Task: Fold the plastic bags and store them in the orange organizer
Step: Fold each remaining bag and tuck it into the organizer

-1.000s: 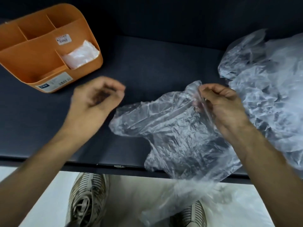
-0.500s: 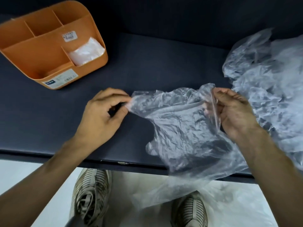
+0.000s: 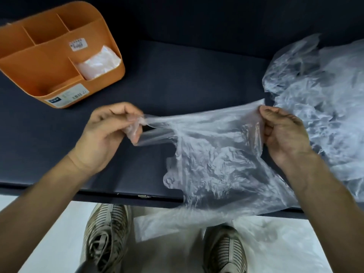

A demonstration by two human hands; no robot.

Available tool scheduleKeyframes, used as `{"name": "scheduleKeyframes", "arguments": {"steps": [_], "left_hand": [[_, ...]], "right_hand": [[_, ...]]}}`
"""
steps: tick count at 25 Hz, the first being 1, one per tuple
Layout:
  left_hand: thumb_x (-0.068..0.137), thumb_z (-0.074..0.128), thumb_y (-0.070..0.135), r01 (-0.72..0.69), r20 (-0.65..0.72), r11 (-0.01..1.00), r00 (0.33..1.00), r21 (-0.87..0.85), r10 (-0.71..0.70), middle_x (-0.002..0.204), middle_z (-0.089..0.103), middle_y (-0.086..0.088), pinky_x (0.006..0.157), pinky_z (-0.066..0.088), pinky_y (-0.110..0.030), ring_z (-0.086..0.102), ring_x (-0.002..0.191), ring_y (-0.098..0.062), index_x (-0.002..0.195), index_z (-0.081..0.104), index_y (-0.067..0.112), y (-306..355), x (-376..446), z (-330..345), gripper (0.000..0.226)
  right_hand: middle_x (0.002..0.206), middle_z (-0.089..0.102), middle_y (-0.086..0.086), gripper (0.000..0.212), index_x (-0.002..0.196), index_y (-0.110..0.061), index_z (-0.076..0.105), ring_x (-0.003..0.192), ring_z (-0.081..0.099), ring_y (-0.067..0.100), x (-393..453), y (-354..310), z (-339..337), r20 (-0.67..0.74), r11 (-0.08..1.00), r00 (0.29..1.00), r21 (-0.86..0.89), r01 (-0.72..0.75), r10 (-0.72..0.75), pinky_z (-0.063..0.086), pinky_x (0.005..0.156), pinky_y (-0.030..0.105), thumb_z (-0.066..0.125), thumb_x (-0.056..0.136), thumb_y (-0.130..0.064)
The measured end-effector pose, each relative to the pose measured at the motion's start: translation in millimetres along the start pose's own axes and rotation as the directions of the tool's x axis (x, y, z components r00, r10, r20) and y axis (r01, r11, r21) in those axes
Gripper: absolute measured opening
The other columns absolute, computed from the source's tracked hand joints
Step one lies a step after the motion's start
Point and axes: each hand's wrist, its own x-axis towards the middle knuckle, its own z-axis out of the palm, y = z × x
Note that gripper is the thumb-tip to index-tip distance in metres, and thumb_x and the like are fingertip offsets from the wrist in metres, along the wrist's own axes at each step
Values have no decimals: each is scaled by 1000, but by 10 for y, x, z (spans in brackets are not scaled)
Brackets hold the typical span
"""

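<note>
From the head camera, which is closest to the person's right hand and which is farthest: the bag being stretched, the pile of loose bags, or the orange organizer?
Measured from the right hand:
1. Stretched bag: gripped in its fingers.
2. Pile of loose bags: just beyond, far right of the table.
3. Orange organizer: far left corner, past the left hand.

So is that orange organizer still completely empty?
No, the orange organizer already holds a folded plastic bag in its front right compartment, while the other compartments show only bare orange plastic.
</note>
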Motion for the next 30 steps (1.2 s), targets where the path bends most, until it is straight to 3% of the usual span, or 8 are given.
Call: {"name": "scheduleKeyframes", "arguments": {"steps": [4,10,13,18,20,23,27,30], "left_hand": [[71,77,65,37,114,962,991,270,-70,57,59,0,53,42,-17,52,51,-12,70,67,9,47,64,-174,57],[65,87,42,82,203,968,970,237,-132,71,65,-3,63,46,-15,57,66,-9,80,77,22,87,42,-281,27],[65,81,34,117,163,958,973,263,-164,75,71,1,68,49,-13,62,70,-7,83,80,24,69,37,-274,21],[69,85,52,66,111,979,990,194,-88,67,67,5,76,48,-12,61,65,-4,101,76,27,81,105,-353,42],[66,88,49,68,88,991,993,118,-78,69,69,6,73,51,-14,63,65,-4,96,74,27,70,136,-376,39],[57,94,46,98,-8,993,995,58,-98,77,74,3,68,55,-19,68,67,-8,91,71,25,63,186,-376,45],[66,87,33,114,-101,967,991,226,-93,103,77,1,71,56,-17,68,72,-8,97,73,30,50,230,-414,35],[82,75,6,143,-234,891,971,430,-43,97,75,7,71,53,-12,63,72,-4,98,70,29,75,277,-381,28]], "right_hand": [[88,75,3,3,87,-15,71,74,71,14,73,-7,-94,21,1000,1000,-31,-4,5,59,65,26,73,89,-13],[84,75,-1,7,85,-16,69,72,72,11,74,-19,-131,9,1000,1000,-28,-5,5,58,62,25,72,89,-11],[85,76,-1,5,87,-15,69,73,72,11,78,-33,-127,3,1000,1000,-29,-11,11,57,61,24,72,88,-10],[82,76,-3,6,85,-18,73,76,72,11,57,-14,-109,-35,995,999,-100,7,-10,61,69,27,75,87,-14],[81,76,-5,7,84,-20,73,76,71,11,45,2,-88,-72,993,997,-117,29,-38,61,71,27,75,87,-14],[66,70,-10,10,83,-17,70,59,64,2,30,27,-34,-108,986,988,-138,92,-108,56,58,20,73,91,-12],[48,60,-14,18,79,-14,64,38,50,-1,14,58,5,-97,941,963,-258,220,-252,41,39,14,67,96,-10],[44,58,-13,22,77,-14,59,34,47,0,23,71,7,-102,918,951,-310,248,-292,38,35,14,65,98,-12]]}}
